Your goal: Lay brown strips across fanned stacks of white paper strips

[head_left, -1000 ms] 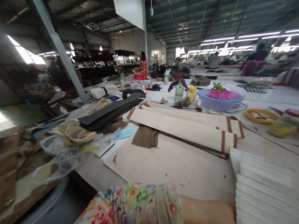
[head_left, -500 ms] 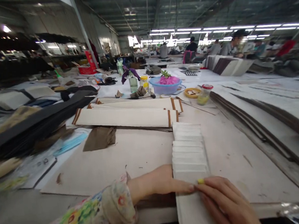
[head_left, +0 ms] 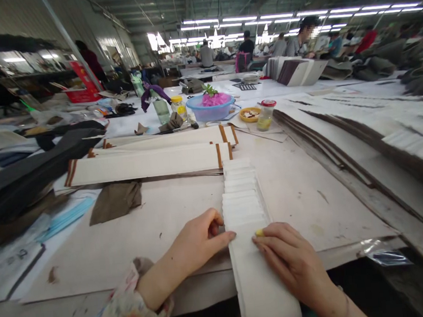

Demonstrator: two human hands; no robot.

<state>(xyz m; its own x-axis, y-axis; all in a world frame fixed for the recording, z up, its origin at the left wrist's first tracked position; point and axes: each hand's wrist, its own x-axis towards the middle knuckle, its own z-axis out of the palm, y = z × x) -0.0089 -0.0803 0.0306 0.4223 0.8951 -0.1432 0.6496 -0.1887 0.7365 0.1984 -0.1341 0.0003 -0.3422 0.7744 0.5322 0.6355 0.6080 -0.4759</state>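
Note:
A stack of overlapping white fabric strips (head_left: 243, 207) runs away from me over the board, and its near end hangs over the table's front edge. My left hand (head_left: 198, 238) is at the strips' left edge, its thumb on top and its curled fingers at the side, closed on the edge. Between the thumb and fingertips of my right hand (head_left: 294, 255) is a small yellow piece of chalk (head_left: 259, 232), held at the strips' right side. The right fingers rest on the near white fabric.
Cream strips with brown end bands (head_left: 149, 165) lie behind. A brown cloth scrap (head_left: 116, 201) and a blue face mask (head_left: 66, 218) lie left. Farther back stand a blue basin (head_left: 210, 110), a bottle (head_left: 162, 109) and jars. Layered fabric (head_left: 344, 152) covers the right side.
My hands have drawn apart; the left thumb has moved back to the strips' left edge. My right hand still holds the chalk. The view has shifted to the right.

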